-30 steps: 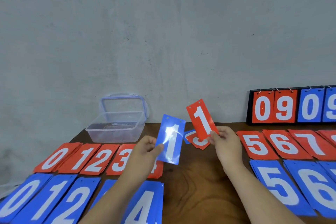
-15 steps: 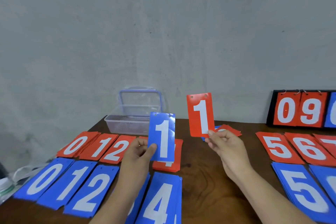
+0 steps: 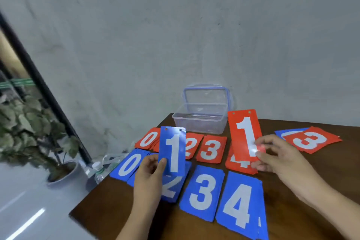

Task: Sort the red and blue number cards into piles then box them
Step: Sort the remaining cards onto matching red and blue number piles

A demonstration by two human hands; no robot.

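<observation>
My left hand (image 3: pixel 150 173) pinches a blue "1" card (image 3: pixel 173 152) by its lower left edge and holds it upright over the blue row. My right hand (image 3: pixel 276 158) pinches a red "1" card (image 3: pixel 245 136) at its lower end, upright above the red "4" pile (image 3: pixel 238 163). Red piles "0" (image 3: pixel 148 139), "2" (image 3: pixel 192 145) and "3" (image 3: pixel 211 149) lie in the far row. Blue piles "0" (image 3: pixel 129 164), "2" (image 3: pixel 171 189), "3" (image 3: pixel 202 193) and "4" (image 3: pixel 239 206) lie nearer. The clear plastic box (image 3: pixel 200 121) stands open behind them.
A loose heap topped by a red "3" card (image 3: pixel 309 140) lies on the brown table (image 3: pixel 302 220) at the right. The table's left edge drops to the floor, where a potted plant (image 3: pixel 35 128) and plastic bottles (image 3: pixel 97 170) stand.
The view has swung left, so the scoreboard and the right-hand piles have left the frame. Both hands have carried their "1" cards leftward toward the low-number piles.
</observation>
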